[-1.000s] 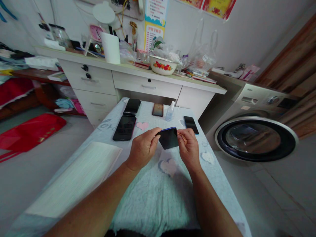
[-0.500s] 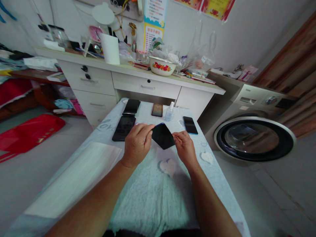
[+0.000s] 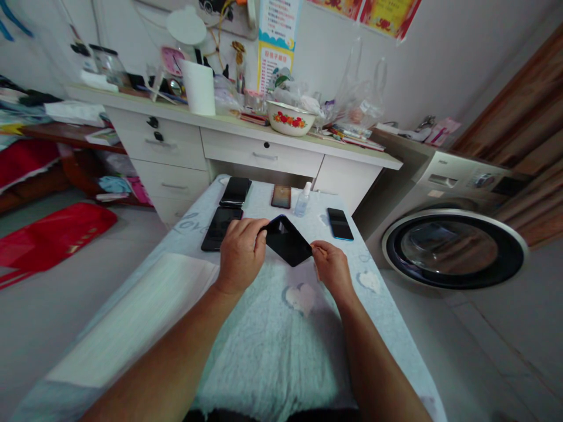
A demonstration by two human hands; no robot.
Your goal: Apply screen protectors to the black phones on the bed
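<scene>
in the near part of the desk point(image 3: 272, 351), left of and well nearer than the spray bottle point(image 3: 301, 202), a pale sheet point(image 3: 136, 316) lies flat. just nearer than the bottle, and a little left of it, the held phone point(image 3: 289, 241) is up in both hands, its long axis slanting from far left to near right. its dark, glossy face is turned up toward the wearer; which end is its top, i cannot tell. the left hand point(image 3: 243, 255) has its grip clamped on the far-left end, thumb nearest; the right hand point(image 3: 332, 264) has its grip pinched on the near-right corner. left of the bottle, a large dark phone point(image 3: 216, 228) lies partly behind the left hand; right of it lies a blue-edged phone point(image 3: 339, 223). level with the bottle, a small brown-screened phone point(image 3: 281, 196) is near its left side, and a glossy black device point(image 3: 235, 190) sits farther left. beyond the bottle, a flowered bowl point(image 3: 291, 122) rests on the white cabinet point(image 3: 264, 146).
</scene>
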